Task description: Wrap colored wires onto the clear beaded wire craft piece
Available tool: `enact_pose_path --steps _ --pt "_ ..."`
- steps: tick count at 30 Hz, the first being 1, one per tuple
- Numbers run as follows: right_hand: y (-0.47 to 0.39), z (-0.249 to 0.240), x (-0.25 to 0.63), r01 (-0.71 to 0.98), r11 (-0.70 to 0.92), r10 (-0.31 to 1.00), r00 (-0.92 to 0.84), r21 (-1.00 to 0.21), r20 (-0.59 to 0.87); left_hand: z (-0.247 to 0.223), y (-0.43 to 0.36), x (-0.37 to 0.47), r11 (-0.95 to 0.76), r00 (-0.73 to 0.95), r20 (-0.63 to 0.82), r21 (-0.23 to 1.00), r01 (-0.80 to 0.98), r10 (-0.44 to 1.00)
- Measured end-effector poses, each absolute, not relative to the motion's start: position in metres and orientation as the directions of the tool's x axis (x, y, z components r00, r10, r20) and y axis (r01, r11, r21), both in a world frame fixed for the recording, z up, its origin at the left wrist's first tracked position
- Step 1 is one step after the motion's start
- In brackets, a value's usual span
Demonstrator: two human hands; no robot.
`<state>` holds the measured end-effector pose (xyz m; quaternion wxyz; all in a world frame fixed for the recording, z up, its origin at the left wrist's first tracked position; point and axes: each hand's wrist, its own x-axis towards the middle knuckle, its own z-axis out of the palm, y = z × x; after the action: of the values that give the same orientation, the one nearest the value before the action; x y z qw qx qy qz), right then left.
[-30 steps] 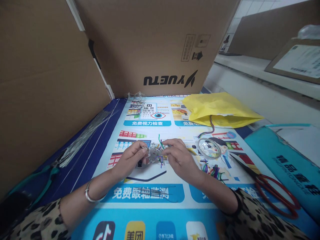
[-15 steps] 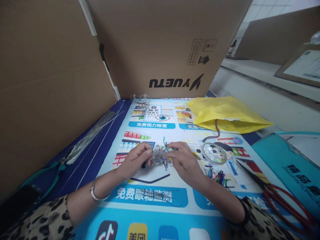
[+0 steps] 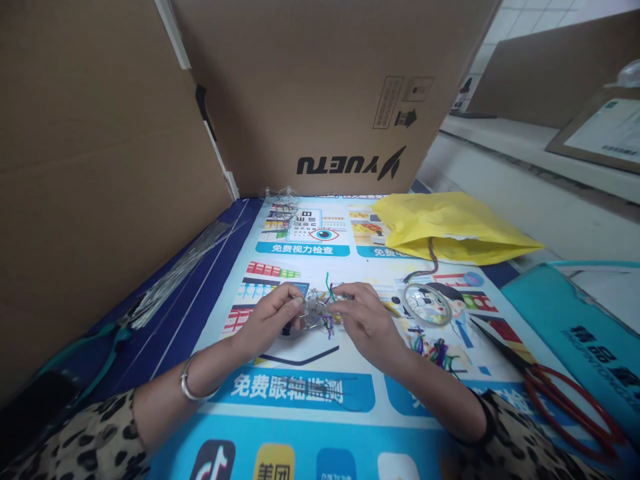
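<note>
Between my hands is a small bent-wire piece (image 3: 316,311) with clear parts and short green, purple and yellow threads on it. My left hand (image 3: 279,312) pinches its left side between thumb and forefinger. On the other side my right hand (image 3: 367,323) has its fingers closed at the threads (image 3: 329,320); the fingertips partly hide what they grip. A round clear dish (image 3: 428,305) with small pieces in it lies to the right of my right hand. Near that wrist is a bunch of cut coloured threads (image 3: 436,351).
Red-handled scissors (image 3: 565,400) lie at the right by a teal folder (image 3: 575,327). A yellow bag (image 3: 455,230) with a braided cord (image 3: 431,260) sits behind. Teal-handled pliers (image 3: 107,347) and thin wires (image 3: 180,273) lie left. Wire pieces (image 3: 283,203) rest against the cardboard (image 3: 320,87).
The view has shifted very slightly. Both hands stay in nearly the same place on the wire piece, with only a tiny movement of the right fingers.
</note>
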<state>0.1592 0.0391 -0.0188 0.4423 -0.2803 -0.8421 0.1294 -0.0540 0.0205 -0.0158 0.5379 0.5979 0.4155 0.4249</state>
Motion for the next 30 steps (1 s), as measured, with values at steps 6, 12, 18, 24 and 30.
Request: enact_pose_path --steps 6,12,18,24,30 --pt "0.0397 -0.0179 0.1592 0.349 0.826 0.563 -0.466 -0.443 0.682 -0.0139 0.0206 -0.0535 -0.06 0.299 0.048 0.998 0.031 0.953" --pt "0.0392 -0.0181 0.1586 0.347 0.815 0.579 -0.468 -0.464 0.667 -0.0112 0.0193 -0.053 -0.096 0.287 0.06 0.989 0.111 0.956" --pt "0.0392 -0.0197 0.1585 0.353 0.813 0.581 -0.459 -0.462 0.672 -0.0088 0.017 -0.0521 -0.15 0.283 0.089 0.967 0.204 0.955" --pt "0.0384 -0.0187 0.1593 0.368 0.817 0.576 -0.469 -0.444 0.67 -0.0108 0.0171 -0.0531 -0.228 0.297 0.143 0.934 0.276 0.944" --pt "0.0369 -0.0165 0.1592 0.401 0.839 0.535 -0.477 -0.369 0.698 -0.0125 0.0177 -0.0536 -0.386 0.311 0.268 0.818 0.427 0.912"
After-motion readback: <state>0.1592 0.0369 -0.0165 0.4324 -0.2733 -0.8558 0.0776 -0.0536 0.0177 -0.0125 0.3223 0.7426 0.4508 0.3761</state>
